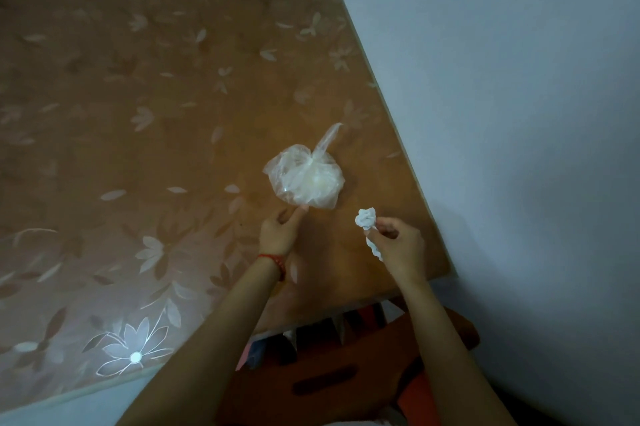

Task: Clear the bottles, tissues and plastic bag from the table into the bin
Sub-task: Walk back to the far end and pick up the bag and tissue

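A clear knotted plastic bag with something pale inside lies on the brown flowered table, near its right edge. My left hand reaches toward the bag's near side, fingers apart, fingertips touching or just short of the plastic. To the right, my right hand pinches a crumpled white tissue above the table's corner. No bottles and no bin are in view.
A grey-white wall runs along the table's right edge. Below the near corner stands a wooden stool with a slot in its seat, and coloured items sit under the table.
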The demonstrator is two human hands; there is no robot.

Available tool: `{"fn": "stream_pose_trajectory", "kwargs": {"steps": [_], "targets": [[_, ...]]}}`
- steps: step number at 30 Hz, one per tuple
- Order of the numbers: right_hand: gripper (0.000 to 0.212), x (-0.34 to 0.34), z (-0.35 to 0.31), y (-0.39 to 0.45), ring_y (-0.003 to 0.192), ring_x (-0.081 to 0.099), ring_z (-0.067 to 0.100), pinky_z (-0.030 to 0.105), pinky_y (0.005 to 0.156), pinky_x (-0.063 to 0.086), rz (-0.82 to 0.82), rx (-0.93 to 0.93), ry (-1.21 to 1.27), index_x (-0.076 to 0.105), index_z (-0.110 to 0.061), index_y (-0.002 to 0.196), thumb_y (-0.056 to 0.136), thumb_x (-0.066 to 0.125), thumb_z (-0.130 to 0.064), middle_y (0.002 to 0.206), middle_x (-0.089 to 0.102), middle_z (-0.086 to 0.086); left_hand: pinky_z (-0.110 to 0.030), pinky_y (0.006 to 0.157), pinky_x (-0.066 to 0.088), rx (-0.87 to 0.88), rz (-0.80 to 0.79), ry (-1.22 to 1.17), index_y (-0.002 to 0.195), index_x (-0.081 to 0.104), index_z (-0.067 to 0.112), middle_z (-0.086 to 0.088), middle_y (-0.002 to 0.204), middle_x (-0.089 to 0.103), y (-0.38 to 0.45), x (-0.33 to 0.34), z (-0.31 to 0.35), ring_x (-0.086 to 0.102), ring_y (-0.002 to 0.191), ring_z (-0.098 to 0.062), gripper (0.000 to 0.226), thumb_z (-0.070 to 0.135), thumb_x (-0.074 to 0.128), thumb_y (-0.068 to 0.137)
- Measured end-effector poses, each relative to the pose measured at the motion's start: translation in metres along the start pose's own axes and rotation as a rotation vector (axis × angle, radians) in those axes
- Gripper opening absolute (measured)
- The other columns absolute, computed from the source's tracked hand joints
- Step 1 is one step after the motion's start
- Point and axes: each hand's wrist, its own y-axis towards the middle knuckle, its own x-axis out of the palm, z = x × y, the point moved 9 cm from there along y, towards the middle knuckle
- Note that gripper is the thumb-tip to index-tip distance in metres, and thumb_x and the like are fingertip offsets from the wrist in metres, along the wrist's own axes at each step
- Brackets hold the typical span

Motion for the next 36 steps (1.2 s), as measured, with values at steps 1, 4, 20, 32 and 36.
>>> {"fn": "stream_pose_trajectory", "kwargs": {"steps": [1, 4, 20, 32, 36], "targets": [[0.022, -0.003, 0.001, -0.001, 0.077, 0.063, 0.009, 0.028, 0.072, 0.053, 0.006, 0.007, 0.001, 0.070, -0.014, 0.099, 0.078, 0.072, -0.020, 0.081, 0.066, -0.006, -0.035, 0.083, 0.052, -0.021, 0.008, -0.042, 0.085, 0.061, 0.021, 0.002, 0.082, 0.064, 0.005, 0.005, 0.000, 0.062, 0.088, -0.020, 0.020, 0.038, 0.068, 0.077], [0.021, -0.008, 0.004, -0.004, 0.077, 0.064, 0.012, 0.030, 0.073, 0.053, 0.016, 0.017, 0.004, 0.070, -0.014, 0.098, 0.078, 0.072, -0.019, 0.080, 0.066, -0.005, -0.029, 0.072, 0.054, -0.136, 0.021, -0.193, 0.092, 0.062, 0.009, -0.002, 0.079, 0.064, 0.016, 0.020, -0.006, 0.063, 0.078, -0.018, 0.032, 0.035, 0.070, 0.076], [0.026, -0.005, 0.010, -0.011, 0.080, 0.063, 0.012, 0.027, 0.074, 0.053, -0.020, 0.015, 0.005, 0.068, -0.011, 0.104, 0.079, 0.071, -0.017, 0.086, 0.067, -0.002, -0.037, 0.069, 0.054, -0.079, 0.243, -0.162, 0.054, 0.053, 0.010, -0.011, 0.068, 0.061, 0.025, 0.016, -0.004, 0.060, 0.068, -0.023, 0.030, 0.023, 0.077, 0.066], [0.021, 0.016, -0.004, -0.015, 0.074, 0.063, 0.003, 0.014, 0.062, 0.049, -0.105, 0.008, 0.037, 0.069, -0.016, 0.099, 0.079, 0.070, -0.020, 0.079, 0.067, -0.011, -0.016, 0.060, 0.045, 0.070, 0.305, -0.139, 0.093, 0.070, 0.010, 0.000, 0.080, 0.066, 0.004, -0.034, 0.008, 0.060, 0.071, -0.007, 0.026, 0.017, 0.076, 0.069], [0.020, 0.030, -0.018, -0.020, 0.071, 0.063, -0.002, 0.009, 0.056, 0.047, -0.148, -0.019, 0.027, 0.068, -0.021, 0.099, 0.079, 0.070, -0.024, 0.077, 0.064, -0.019, -0.038, 0.079, 0.055, 0.060, 0.308, -0.198, 0.093, 0.069, 0.004, -0.009, 0.087, 0.069, -0.001, -0.062, 0.002, 0.066, 0.085, -0.024, 0.027, 0.014, 0.075, 0.069]]}}
